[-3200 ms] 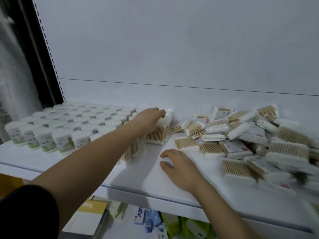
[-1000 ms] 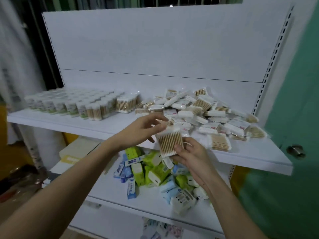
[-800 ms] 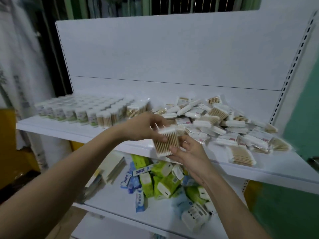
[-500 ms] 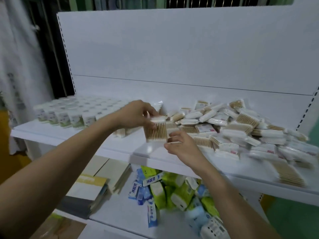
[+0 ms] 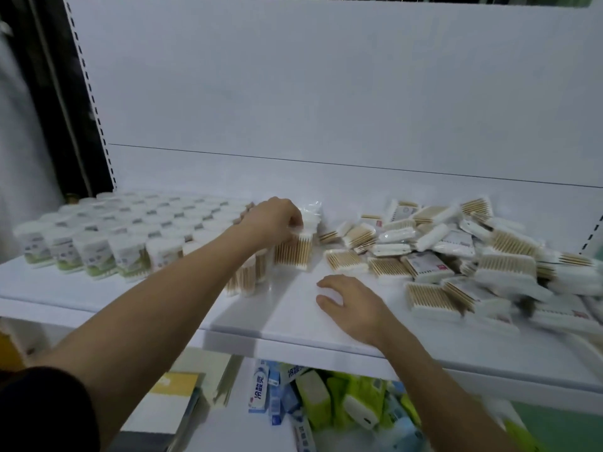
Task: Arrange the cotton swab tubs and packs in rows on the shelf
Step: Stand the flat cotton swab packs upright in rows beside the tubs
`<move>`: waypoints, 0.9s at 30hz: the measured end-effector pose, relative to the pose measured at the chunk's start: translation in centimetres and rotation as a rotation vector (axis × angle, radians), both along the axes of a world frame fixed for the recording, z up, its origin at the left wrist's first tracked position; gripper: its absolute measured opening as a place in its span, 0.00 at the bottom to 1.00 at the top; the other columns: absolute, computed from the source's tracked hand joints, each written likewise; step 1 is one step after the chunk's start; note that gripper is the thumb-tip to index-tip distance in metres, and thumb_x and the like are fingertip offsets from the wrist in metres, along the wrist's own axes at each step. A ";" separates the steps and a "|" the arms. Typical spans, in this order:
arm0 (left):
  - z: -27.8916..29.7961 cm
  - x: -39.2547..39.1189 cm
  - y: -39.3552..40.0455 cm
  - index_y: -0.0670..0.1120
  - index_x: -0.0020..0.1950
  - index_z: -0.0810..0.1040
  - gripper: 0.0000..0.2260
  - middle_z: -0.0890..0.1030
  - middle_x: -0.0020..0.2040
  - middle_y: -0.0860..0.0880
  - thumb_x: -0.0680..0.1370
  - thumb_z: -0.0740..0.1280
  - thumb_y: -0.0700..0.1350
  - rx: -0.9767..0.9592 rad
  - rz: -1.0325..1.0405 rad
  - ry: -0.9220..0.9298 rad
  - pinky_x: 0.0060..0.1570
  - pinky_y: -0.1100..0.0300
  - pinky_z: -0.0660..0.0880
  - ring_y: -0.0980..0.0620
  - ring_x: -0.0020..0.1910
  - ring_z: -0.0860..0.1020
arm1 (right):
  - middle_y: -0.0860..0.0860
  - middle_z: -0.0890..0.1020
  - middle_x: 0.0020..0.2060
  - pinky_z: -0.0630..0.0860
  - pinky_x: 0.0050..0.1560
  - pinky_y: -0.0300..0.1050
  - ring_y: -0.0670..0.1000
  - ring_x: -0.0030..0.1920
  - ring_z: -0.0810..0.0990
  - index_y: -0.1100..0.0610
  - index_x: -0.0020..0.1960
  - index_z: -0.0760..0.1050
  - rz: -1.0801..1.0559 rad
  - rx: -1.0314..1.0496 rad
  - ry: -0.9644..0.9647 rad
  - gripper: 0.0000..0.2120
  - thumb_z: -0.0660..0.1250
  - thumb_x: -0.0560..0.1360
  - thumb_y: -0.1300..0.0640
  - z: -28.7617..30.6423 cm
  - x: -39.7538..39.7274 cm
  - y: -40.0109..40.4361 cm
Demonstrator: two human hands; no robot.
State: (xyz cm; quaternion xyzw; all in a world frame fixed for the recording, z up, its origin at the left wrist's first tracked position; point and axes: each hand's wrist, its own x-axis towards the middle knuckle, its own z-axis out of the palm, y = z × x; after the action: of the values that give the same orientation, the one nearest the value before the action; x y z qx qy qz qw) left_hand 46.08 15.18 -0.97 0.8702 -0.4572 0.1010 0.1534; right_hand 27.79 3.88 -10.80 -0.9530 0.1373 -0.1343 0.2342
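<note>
pack in hand: left hand point(image 5: 272, 221) gripped an upright swab pack point(image 5: 293, 251) by its top, mid-shelf, at the right end of the pack row.
right hand point(image 5: 350, 305): held nothing, fingers loosely spread, resting on the shelf point(image 5: 287, 318) near the front edge.
done: tubs point(image 5: 107, 233) stood in rows far left; short pack row point(image 5: 248, 274) started beside them.
left: big loose pile of packs point(image 5: 456, 256) on the right, unsorted. Looked well under half done for packs.

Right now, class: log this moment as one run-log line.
left hand: grips upright swab pack | right hand: open, on shelf | loose packs: unsorted
</note>
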 end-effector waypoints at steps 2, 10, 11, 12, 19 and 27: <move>-0.4 0.6 -0.7 0.52 0.56 0.82 0.13 0.81 0.57 0.51 0.74 0.69 0.39 0.020 0.008 -0.034 0.56 0.53 0.76 0.48 0.55 0.78 | 0.41 0.72 0.69 0.55 0.62 0.29 0.42 0.71 0.65 0.48 0.69 0.72 -0.001 0.000 -0.030 0.18 0.61 0.81 0.47 -0.3 0.2 -0.3; -1.6 1.5 -2.1 0.51 0.60 0.79 0.14 0.78 0.59 0.47 0.77 0.62 0.38 0.066 0.045 -0.113 0.51 0.56 0.73 0.45 0.56 0.77 | 0.42 0.75 0.65 0.58 0.61 0.29 0.42 0.67 0.68 0.51 0.66 0.75 0.007 0.008 -0.082 0.16 0.64 0.80 0.49 -1.0 0.8 -0.8; -1.8 1.5 -2.3 0.51 0.61 0.78 0.15 0.77 0.60 0.47 0.77 0.62 0.38 0.072 0.042 -0.121 0.51 0.56 0.72 0.45 0.57 0.76 | 0.42 0.76 0.63 0.60 0.61 0.31 0.43 0.65 0.70 0.51 0.64 0.76 0.008 0.013 -0.093 0.14 0.64 0.80 0.49 -1.0 0.8 -0.7; -1.9 1.4 -2.4 0.50 0.62 0.77 0.16 0.76 0.60 0.47 0.77 0.61 0.37 0.077 0.038 -0.123 0.51 0.56 0.71 0.45 0.58 0.75 | 0.42 0.77 0.61 0.64 0.62 0.34 0.43 0.63 0.71 0.51 0.62 0.77 0.012 0.016 -0.107 0.13 0.64 0.79 0.50 -0.9 0.8 -0.7; -0.9 -1.7 -2.4 0.52 0.69 0.71 0.20 0.75 0.63 0.49 0.77 0.66 0.50 0.031 0.006 -0.232 0.57 0.51 0.68 0.47 0.63 0.69 | 0.43 0.80 0.36 0.77 0.43 0.43 0.44 0.38 0.79 0.54 0.47 0.80 -0.045 0.197 -0.296 0.04 0.66 0.78 0.56 1.5 -1.2 -1.2; -0.4 -11.5 -7.5 0.53 0.50 0.81 0.06 0.81 0.45 0.56 0.74 0.70 0.50 -0.347 -0.263 0.284 0.47 0.60 0.76 0.57 0.44 0.79 | 0.50 0.82 0.34 0.78 0.44 0.51 0.51 0.38 0.81 0.52 0.38 0.78 -0.205 0.035 -0.273 0.10 0.65 0.77 0.53 9.9 -8.4 -7.6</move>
State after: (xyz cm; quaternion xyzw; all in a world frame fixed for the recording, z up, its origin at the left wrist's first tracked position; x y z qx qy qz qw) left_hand 34.54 7.66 -1.41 0.7692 -0.5162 0.0338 0.3750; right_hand 19.43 -3.77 -0.90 -0.9027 0.2033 -0.2832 0.2523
